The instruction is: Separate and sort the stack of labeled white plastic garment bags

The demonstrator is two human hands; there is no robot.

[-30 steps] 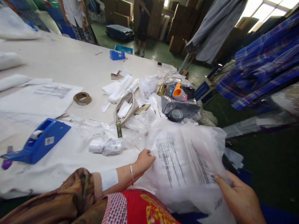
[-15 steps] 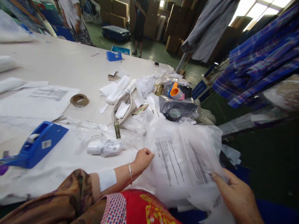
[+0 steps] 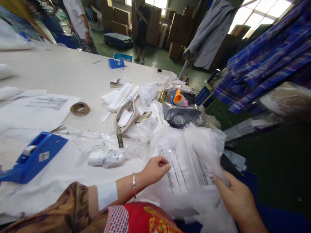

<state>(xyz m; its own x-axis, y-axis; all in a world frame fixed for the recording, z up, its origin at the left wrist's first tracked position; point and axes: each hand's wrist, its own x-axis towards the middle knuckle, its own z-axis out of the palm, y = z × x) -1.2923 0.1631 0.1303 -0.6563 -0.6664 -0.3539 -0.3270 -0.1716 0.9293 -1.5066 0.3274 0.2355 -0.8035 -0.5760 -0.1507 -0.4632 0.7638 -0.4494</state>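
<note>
Frosted plastic bags (image 3: 178,168) printed with dark text lie in a stack at the table's near right edge. My right hand (image 3: 239,197) pinches their right side, thumb on top and fingers underneath. My left hand (image 3: 156,168) is over the left side of the stack, its fingers curled together; whether anything is between the fingertips is too small to tell. To its left lies a white roll (image 3: 107,158) in clear wrap. Behind the bags are a black tape roll (image 3: 178,120) and a beige pouch (image 3: 126,117) holding white papers.
A blue tape dispenser (image 3: 36,157) is at the left, near a brown tape roll (image 3: 80,109). An orange tape holder (image 3: 179,98) rests on dark wrapped packs. Shirts (image 3: 267,64) hang at the right. People stand beyond the table (image 3: 60,68).
My left hand has moved slightly right, further over the printed bags. My right hand still holds their right side. The whole view has shifted a little.
</note>
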